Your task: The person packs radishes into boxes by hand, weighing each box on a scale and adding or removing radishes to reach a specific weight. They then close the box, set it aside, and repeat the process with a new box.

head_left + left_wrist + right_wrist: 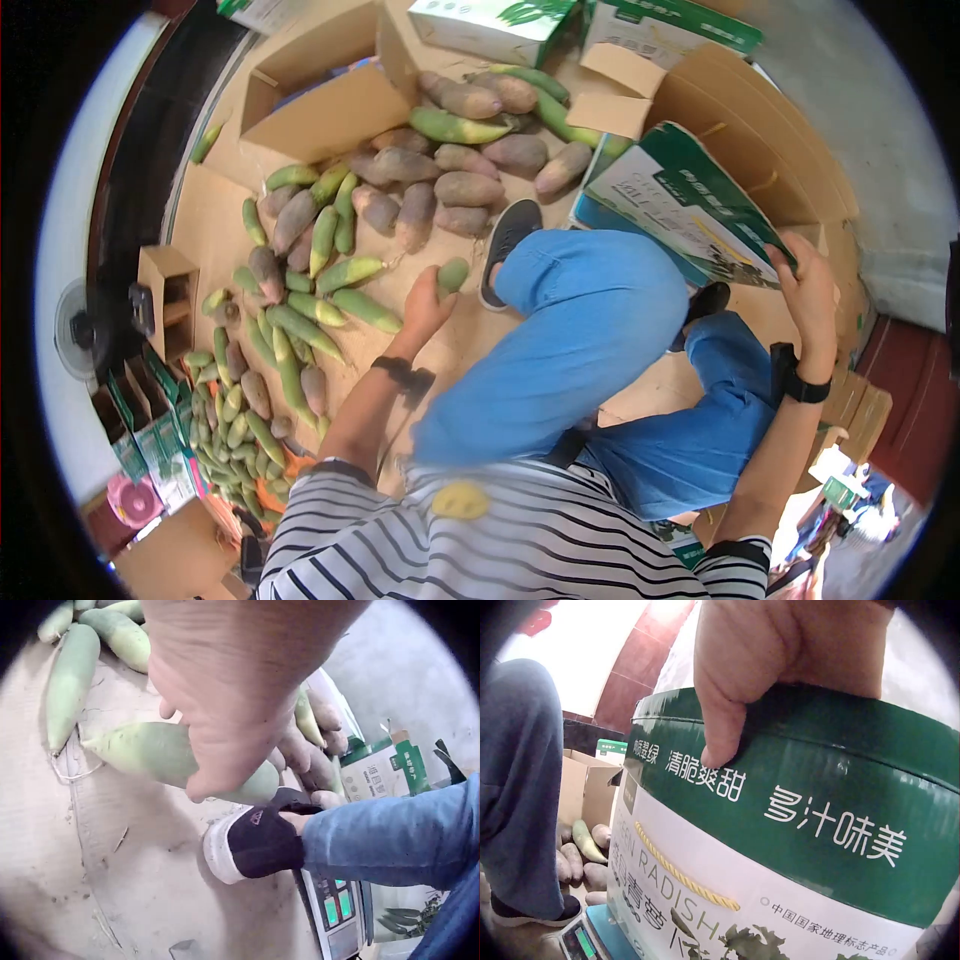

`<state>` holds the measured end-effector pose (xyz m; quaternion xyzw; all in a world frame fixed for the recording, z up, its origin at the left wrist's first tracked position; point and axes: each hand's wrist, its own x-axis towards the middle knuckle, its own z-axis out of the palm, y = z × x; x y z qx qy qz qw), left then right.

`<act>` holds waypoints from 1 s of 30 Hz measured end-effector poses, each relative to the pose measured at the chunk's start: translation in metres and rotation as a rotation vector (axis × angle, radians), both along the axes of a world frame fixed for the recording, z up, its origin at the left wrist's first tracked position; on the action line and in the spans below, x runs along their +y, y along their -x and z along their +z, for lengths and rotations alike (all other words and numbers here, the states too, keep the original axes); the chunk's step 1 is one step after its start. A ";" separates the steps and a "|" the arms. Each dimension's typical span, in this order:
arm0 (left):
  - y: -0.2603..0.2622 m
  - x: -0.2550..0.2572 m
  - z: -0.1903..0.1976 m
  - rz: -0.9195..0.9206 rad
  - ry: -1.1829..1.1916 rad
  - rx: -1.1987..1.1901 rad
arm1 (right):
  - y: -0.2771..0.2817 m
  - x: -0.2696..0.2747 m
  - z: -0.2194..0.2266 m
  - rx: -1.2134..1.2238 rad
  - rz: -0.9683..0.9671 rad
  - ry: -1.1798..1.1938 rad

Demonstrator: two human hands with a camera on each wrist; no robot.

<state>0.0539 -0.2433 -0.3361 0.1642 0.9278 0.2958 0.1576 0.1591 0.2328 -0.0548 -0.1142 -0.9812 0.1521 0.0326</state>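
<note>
My left hand (428,305) grips a green radish (146,750) near its thick end. In the left wrist view the radish's pale, tapered tip points left, close over the cardboard-covered floor (172,900). My right hand (808,285) holds the upper edge of a green and white radish gift box (690,195). The right wrist view shows its thumb (724,742) pressed on the printed outer side, above a yellow rope handle (682,877); the other fingers are mostly hidden. The box stands on a scale (577,941) with a lit green display.
Green radishes (305,335) and purplish radishes (468,190) lie loose in front and to the left. An open brown carton (320,110) stands at the back, with more printed boxes (490,30) beyond. My shoe (262,840) is close beside the scale.
</note>
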 end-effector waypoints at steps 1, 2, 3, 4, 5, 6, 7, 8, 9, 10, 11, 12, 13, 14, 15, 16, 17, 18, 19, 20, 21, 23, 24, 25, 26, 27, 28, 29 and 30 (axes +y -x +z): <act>0.005 0.005 0.004 0.078 -0.157 0.050 | -0.002 0.001 -0.004 0.047 0.005 0.002; 0.012 0.009 0.008 0.091 -0.231 0.067 | -0.002 0.003 -0.006 0.049 -0.028 -0.010; 0.020 0.015 0.022 0.103 -0.305 0.079 | -0.002 0.004 -0.007 0.062 0.005 -0.022; 0.027 0.026 0.043 0.129 -0.432 0.095 | -0.003 0.006 -0.007 0.072 0.037 -0.035; 0.034 0.039 0.070 0.161 -0.558 0.105 | -0.003 0.008 -0.008 0.064 0.004 -0.047; 0.042 0.050 0.101 0.161 -0.555 0.190 | -0.003 0.009 -0.009 0.041 0.016 -0.058; 0.049 0.061 0.131 0.105 -0.630 0.263 | -0.004 0.010 -0.009 0.016 0.028 -0.067; 0.054 0.070 0.152 0.196 -0.805 0.187 | -0.005 0.010 -0.010 0.010 0.004 -0.074; 0.059 0.088 0.181 0.180 -0.927 0.355 | -0.004 0.010 -0.011 0.024 0.009 -0.078; 0.058 0.102 0.214 0.214 -0.998 0.394 | -0.004 0.009 -0.011 0.043 0.021 -0.080; 0.054 0.127 0.251 0.246 -1.146 0.489 | -0.004 0.007 -0.009 0.021 0.011 -0.077; 0.052 0.149 0.279 0.231 -1.254 0.609 | -0.004 0.007 -0.008 0.027 0.006 -0.077; 0.053 0.169 0.298 0.216 -1.361 0.731 | -0.004 0.006 -0.008 0.012 0.001 -0.083; 0.056 0.187 0.310 0.132 -1.401 0.754 | -0.004 0.007 -0.008 -0.003 -0.003 -0.089; 0.061 0.202 0.316 0.048 -1.440 0.777 | -0.004 0.007 -0.008 0.002 -0.005 -0.093; 0.066 0.212 0.316 -0.090 -1.272 0.835 | -0.005 0.006 -0.008 0.005 -0.009 -0.087; 0.071 0.223 0.314 -0.223 -1.098 0.885 | -0.005 0.006 -0.008 0.008 -0.012 -0.081; 0.073 0.254 0.312 -0.228 -1.270 0.856 | -0.004 0.006 -0.007 0.012 -0.014 -0.083; 0.075 0.273 0.312 -0.256 -1.207 0.821 | -0.004 0.007 -0.007 0.009 -0.010 -0.073; 0.067 0.275 0.311 -0.336 -0.949 0.657 | -0.005 0.007 -0.007 0.006 -0.009 -0.062; 0.067 0.277 0.303 -0.421 -0.790 0.692 | -0.005 0.007 -0.007 0.009 -0.019 -0.064; 0.064 0.276 0.287 -0.523 -0.635 0.721 | -0.006 0.009 -0.009 0.017 0.003 -0.076; 0.058 0.267 0.285 -0.523 -0.589 0.702 | -0.007 0.009 -0.008 0.019 -0.017 -0.076; 0.050 0.256 0.284 -0.523 -0.545 0.681 | -0.008 0.009 -0.007 0.023 -0.007 -0.073; 0.042 0.244 0.286 -0.563 -0.512 0.605 | -0.008 0.007 -0.007 0.023 0.006 -0.068; 0.033 0.231 0.288 -0.598 -0.478 0.531 | -0.008 0.007 -0.008 0.019 -0.008 -0.069; 0.024 0.219 0.286 -0.610 -0.484 0.527 | -0.008 0.007 -0.009 0.049 -0.001 -0.081; 0.016 0.207 0.281 -0.694 -0.407 0.395 | -0.007 0.007 -0.010 0.077 0.005 -0.092; 0.009 0.199 0.276 -0.775 -0.327 0.262 | -0.007 0.006 -0.009 0.072 -0.009 -0.094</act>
